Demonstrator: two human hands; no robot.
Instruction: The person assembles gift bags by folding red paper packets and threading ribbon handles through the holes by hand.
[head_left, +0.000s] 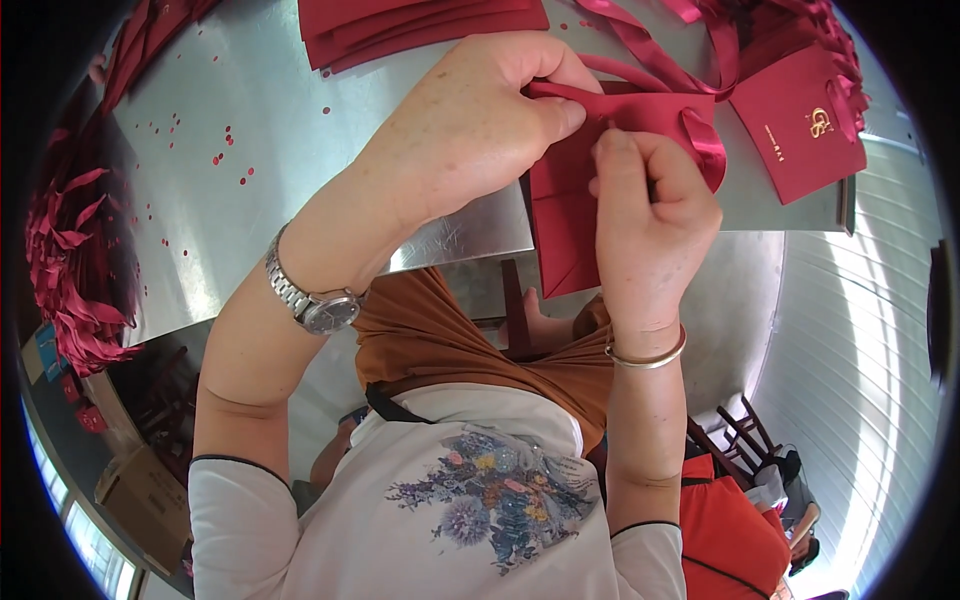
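Two bare hands, the left hand [492, 112] and the right hand [660, 205], work close together over an upright, deep-red paper gift bag [568, 235] at the near edge of a shiny grey metal table [280, 140]. The left hand, nearly closed, pinches the bag's top edge between thumb and fingers; the right, its fingers curled in, brings thumb and forefinger together just in front of the bag's face, though whether anything sits between those tips cannot be told. A glossy red satin ribbon loop [708, 150] hangs from the bag just to the right of the right hand's fingers. Farther right lies a second red paper bag with a gold emblem [785, 160]. Beyond the left hand rests a stack of flat red paper pieces [420, 28], and loose red satin ribbon [640, 45] trails beyond both hands. Small round red paper dots [228, 140] speckle the metal left of the left hand, and farther left a thick bundle of dark-red ribbons [75, 260] spills over the table's side. A silver metal wristwatch [330, 313] circles the left wrist, a slim metal bangle [647, 360] the right.
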